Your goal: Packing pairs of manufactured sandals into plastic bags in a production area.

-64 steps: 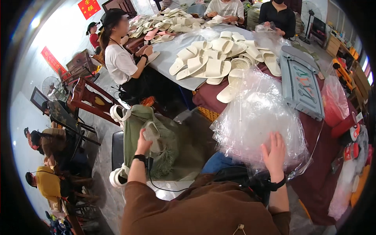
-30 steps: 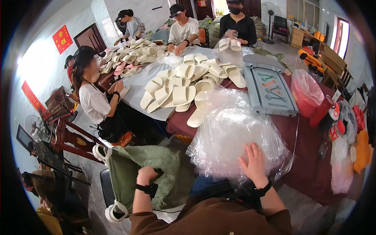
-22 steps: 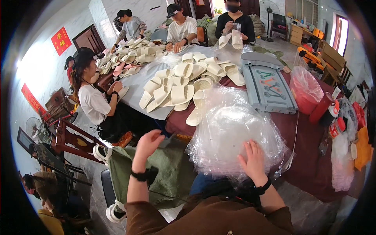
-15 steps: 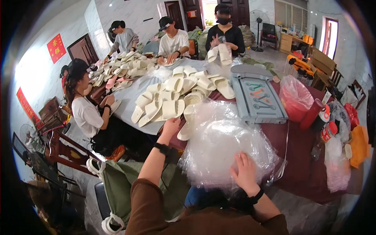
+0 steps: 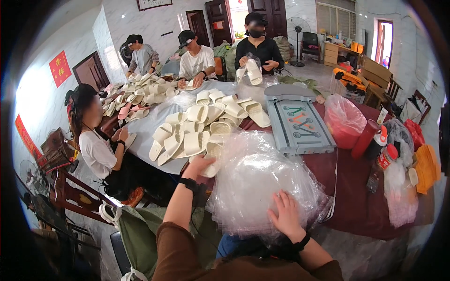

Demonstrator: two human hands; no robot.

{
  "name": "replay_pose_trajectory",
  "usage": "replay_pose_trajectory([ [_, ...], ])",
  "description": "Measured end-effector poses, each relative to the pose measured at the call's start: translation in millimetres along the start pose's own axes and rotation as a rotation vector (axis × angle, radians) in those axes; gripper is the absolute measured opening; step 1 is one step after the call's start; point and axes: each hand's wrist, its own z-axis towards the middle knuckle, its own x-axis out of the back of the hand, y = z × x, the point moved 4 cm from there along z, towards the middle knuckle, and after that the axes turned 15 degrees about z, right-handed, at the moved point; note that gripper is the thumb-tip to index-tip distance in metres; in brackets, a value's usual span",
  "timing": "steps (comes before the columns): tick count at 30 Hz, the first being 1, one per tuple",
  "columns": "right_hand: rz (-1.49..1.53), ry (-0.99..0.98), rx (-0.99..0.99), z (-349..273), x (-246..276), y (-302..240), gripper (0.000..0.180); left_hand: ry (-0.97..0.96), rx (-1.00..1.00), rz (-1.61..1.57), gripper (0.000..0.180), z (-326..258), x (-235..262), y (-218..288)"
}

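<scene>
Our left hand (image 5: 199, 164) reaches over the tabletop (image 5: 361, 206), grip closed on a cream foam slipper (image 5: 210, 161) at the near edge of the slipper pile (image 5: 197, 126). Our right hand (image 5: 285, 216) lies flat, fingers spread, grip holding nothing, pressing on the heap of clear plastic bags (image 5: 262, 180) just beside that slipper. A grey plastic tray (image 5: 300, 122) sits beyond the bags.
</scene>
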Motion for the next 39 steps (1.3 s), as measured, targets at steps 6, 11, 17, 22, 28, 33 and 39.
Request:
replay_pose_trajectory([
  [6, 0.007, -0.009, 0.011, -1.7, -2.0, -2.9, 0.059, -0.070, -0.006, -0.062, 0.045, -29.1, 76.5, 86.5],
  [11, -0.039, 0.017, 0.051, -2.1, 0.8, -5.7, 0.059, -0.165, -0.048, -0.308, 0.045, -46.6, 96.3, 134.4],
  [17, -0.030, 0.011, 0.064, -5.0, -1.4, -4.0, 0.060, -0.158, -0.232, -0.495, 0.046, -73.1, 83.2, 181.4],
  [22, -0.007, -0.005, 0.086, -0.9, -8.5, -2.8, 0.059, -0.181, -0.362, -0.514, 0.051, -107.6, 67.2, 191.2],
  [28, -0.040, -0.039, 0.040, -4.2, -3.5, -2.1, 0.057, -0.300, -0.382, -0.146, 0.050, -141.8, -40.0, 179.5],
  [33, 0.090, -0.083, 0.016, 3.5, -6.3, 7.5, 0.047, -0.257, -0.507, 0.598, 0.063, -169.7, -125.1, 96.9],
  [39, 0.808, 0.063, -0.463, 13.2, 10.4, 43.4, 0.037, 0.056, -0.704, 0.284, 0.045, -223.5, -59.8, 102.3],
])
